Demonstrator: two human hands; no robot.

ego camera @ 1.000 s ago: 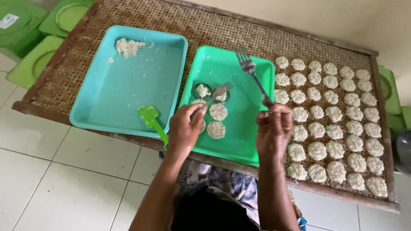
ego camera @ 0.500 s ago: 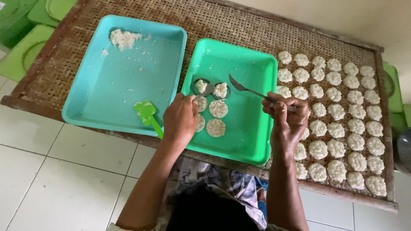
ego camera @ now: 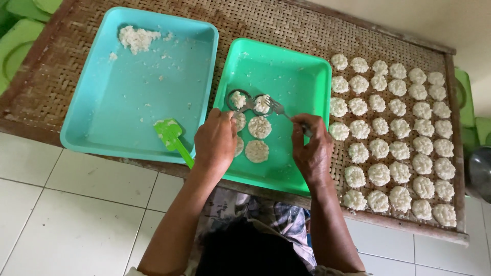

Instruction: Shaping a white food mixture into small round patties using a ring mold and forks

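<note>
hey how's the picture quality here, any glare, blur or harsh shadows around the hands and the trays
Head view: soft, even daylight, sharp throughout. The left hand and right hand cast only faint shadows on the green tray. Mild sheen on the blue tray, no strong glare. The fork shows no motion blur. Straight edges bow slightly, wide-angle.

Left hand (ego camera: 215, 143) hides part of two rice patties (ego camera: 238, 134). Fork (ego camera: 286, 115) handle hidden in right hand (ego camera: 312, 151). Metal bowl (ego camera: 481, 171) cut off at right edge.

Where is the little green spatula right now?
In the head view, the green spatula lies at the blue tray's near right corner, just left of the person's left hand.
</note>
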